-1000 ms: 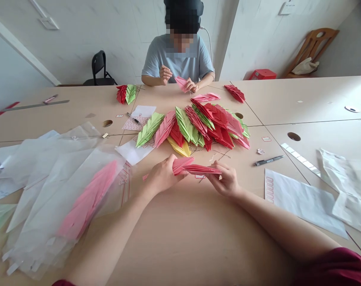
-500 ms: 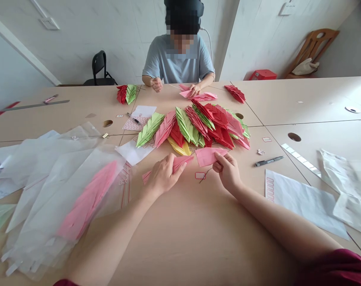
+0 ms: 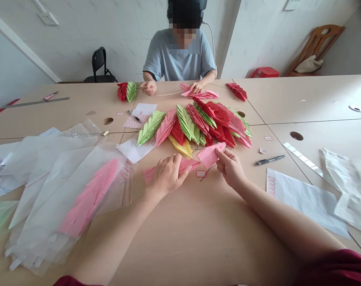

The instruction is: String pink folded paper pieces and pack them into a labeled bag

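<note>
1. Though the head view shows a red-bordered label (image 3: 201,174) between your hands, its writing is unreadable.
2. Your left hand (image 3: 167,174) covers pink folded paper (image 3: 188,164), well short of the table's (image 3: 210,226) far edge; its grip is hidden.
3. Your right hand (image 3: 231,167) pinches a pink piece (image 3: 209,155) just beside.
4. Translucent sleeves (image 3: 46,194) leftward hold a pink fold (image 3: 91,198).

Head camera looks forward-down over both hands (image 3: 165,174) (image 3: 230,166).

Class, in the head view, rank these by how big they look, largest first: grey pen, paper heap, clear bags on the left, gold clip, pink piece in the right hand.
1. Clear bags
2. Paper heap
3. Pink piece in the right hand
4. Grey pen
5. Gold clip
</note>
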`<action>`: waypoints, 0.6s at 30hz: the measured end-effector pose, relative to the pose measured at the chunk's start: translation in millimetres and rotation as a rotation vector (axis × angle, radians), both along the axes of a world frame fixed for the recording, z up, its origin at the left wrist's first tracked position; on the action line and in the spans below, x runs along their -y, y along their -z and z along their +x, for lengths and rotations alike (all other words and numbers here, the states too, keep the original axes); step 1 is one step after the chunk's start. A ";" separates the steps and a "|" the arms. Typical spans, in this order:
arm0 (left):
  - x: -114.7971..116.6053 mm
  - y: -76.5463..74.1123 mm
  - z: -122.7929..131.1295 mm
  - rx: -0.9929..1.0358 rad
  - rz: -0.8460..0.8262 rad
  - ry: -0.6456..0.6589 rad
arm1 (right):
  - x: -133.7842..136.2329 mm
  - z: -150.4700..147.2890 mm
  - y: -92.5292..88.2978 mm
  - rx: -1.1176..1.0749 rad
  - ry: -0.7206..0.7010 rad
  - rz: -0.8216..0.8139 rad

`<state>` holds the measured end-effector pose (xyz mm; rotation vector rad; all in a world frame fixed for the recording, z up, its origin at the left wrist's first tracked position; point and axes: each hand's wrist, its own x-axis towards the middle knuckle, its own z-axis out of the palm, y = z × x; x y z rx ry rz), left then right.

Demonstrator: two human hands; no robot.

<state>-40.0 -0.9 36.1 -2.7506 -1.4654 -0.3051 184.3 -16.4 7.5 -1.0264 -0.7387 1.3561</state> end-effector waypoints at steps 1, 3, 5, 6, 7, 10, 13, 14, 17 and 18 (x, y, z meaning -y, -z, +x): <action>0.5 -0.5 0.5 -0.011 0.006 0.004 | 0.1 -0.1 -0.1 0.005 0.004 -0.004; 1.3 -1.1 1.2 -0.018 0.006 0.014 | 0.4 -0.9 -0.1 0.001 0.012 -0.012; 1.9 -1.3 2.1 -0.021 -0.002 0.024 | 0.9 -1.9 0.0 -0.012 0.017 -0.022; 2.2 -1.2 2.8 -0.025 -0.004 0.027 | 1.2 -2.4 0.0 -0.018 0.017 -0.030; 2.7 -0.9 3.6 -0.030 -0.003 0.031 | 1.4 -2.8 -0.2 -0.022 0.016 -0.039; 3.6 -0.2 5.8 -0.035 -0.004 0.037 | 1.6 -2.5 -1.4 -0.033 0.017 -0.068; 1.9 -0.1 4.7 0.014 -0.024 -0.012 | 0.8 -0.2 -2.3 -0.004 0.005 -0.081; 0.5 -0.1 3.2 0.047 -0.038 -0.034 | 0.3 0.9 -2.1 0.022 -0.006 -0.085; -4.7 -0.2 -2.7 0.168 -0.099 -0.048 | -1.6 4.0 -0.2 0.091 -0.023 -0.086; -6.2 -0.1 -4.5 0.201 -0.118 -0.041 | -2.3 5.0 0.5 0.099 -0.020 -0.076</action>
